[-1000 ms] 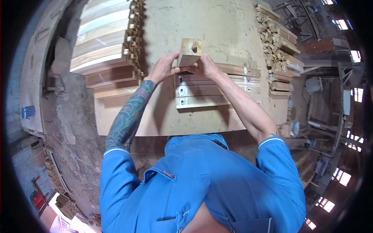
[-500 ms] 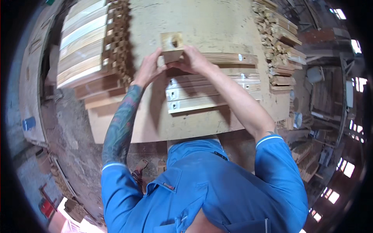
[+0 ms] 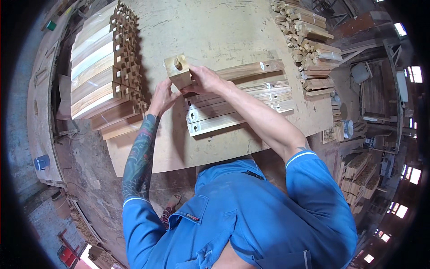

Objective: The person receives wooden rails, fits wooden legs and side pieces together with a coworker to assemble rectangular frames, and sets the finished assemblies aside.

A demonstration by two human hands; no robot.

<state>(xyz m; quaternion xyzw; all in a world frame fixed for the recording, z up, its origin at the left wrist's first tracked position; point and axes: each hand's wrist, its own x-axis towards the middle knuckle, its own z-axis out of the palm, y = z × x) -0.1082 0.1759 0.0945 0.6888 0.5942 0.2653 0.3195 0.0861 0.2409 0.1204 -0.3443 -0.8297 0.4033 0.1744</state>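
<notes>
A wooden post (image 3: 180, 77) stands roughly upright between my hands, its end face turned up with a tenon-like stub on it. My right hand (image 3: 206, 80) is closed round its right side. My left hand (image 3: 163, 97) is closed at its lower left side, fingers near the bottom, where the exact contact is partly hidden. Just right of and below the hands, several wooden rails (image 3: 233, 114) with oval slots near their ends lie side by side on the bench. Another rail (image 3: 251, 70) lies a little farther off, partly behind my right hand.
A tall stack of wooden pieces with notched ends (image 3: 96, 62) stands on the bench's left side. Piles of thinner wooden sticks (image 3: 309, 49) line the right side. The worktable (image 3: 201, 31) ends just before my body. A white bucket (image 3: 347, 128) stands beyond its right edge.
My view has turned slightly, so the bench and rails now look slanted. The post leans a little more to the left in the picture, and both hands stay on it.
</notes>
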